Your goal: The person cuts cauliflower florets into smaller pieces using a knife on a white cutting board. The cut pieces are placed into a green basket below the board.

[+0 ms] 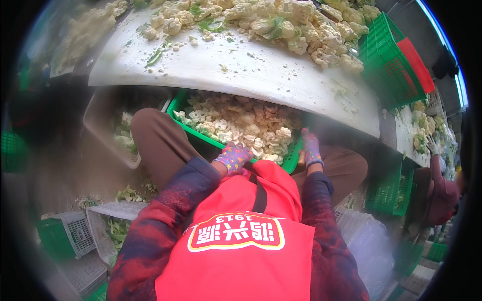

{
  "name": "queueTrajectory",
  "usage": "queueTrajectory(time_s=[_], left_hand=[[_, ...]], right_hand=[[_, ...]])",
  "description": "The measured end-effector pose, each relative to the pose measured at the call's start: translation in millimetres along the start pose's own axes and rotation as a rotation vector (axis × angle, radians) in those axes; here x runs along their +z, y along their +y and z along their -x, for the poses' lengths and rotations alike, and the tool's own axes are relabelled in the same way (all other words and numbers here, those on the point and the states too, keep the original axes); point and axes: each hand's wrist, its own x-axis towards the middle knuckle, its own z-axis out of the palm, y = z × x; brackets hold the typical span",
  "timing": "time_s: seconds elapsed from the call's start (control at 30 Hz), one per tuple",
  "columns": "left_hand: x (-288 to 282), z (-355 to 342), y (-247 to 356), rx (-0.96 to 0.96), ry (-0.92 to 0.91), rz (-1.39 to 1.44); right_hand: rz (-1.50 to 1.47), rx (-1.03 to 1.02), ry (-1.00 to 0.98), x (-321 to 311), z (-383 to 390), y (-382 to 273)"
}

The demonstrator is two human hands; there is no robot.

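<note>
A green crate (200, 136) full of cut cauliflower florets (246, 123) sits between my knees, partly under the white table's edge. My left hand (234, 156), in a purple patterned glove, is curled over the crate's near rim. On the crate's right side is my right hand (312, 147) in a matching glove. Its fingers are closed round a tan, wooden-looking handle (302, 158); whatever the handle belongs to is hidden. A red apron (246, 200) covers my lap just below the hands.
Cauliflower heads (296, 25) are heaped across the white table (226, 70), among leaf scraps. A green basket (391, 65) with a red piece stands at the table's right. White crates (108, 215) hold leaves at lower left. At far right, another person (442, 190) reaches toward cauliflower.
</note>
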Motion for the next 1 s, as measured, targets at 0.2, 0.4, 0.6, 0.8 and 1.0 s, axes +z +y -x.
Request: queueTrajectory(time_s=[0.2, 0.4, 0.6, 0.8, 1.0], left_hand=[[11.8, -5.1, 4.7, 0.101, 0.197, -0.127], [11.8, 15.0, 0.9, 0.087, 0.086, -0.189], [15.1, -11.4, 6.4, 0.203, 0.166, -0.117], [8.3, -0.7, 16.3, 0.18, 0.227, 0.01], [-61.1, -0.4, -15.4, 0.086, -0.132, 0.494]], right_hand=[[0.148, 0.062, -0.15, 0.2, 13.6, -4.9], [0.13, 0.01, -0.048, -1.3, 33.4, 1.2], [0.19, -0.149, 0.064, -1.1, 18.8, 1.0], [0.367, -0.041, -0.063, -4.4, 14.7, -0.8], [0.7, -0.137, 0.054, -22.0, 28.0, -6.2]])
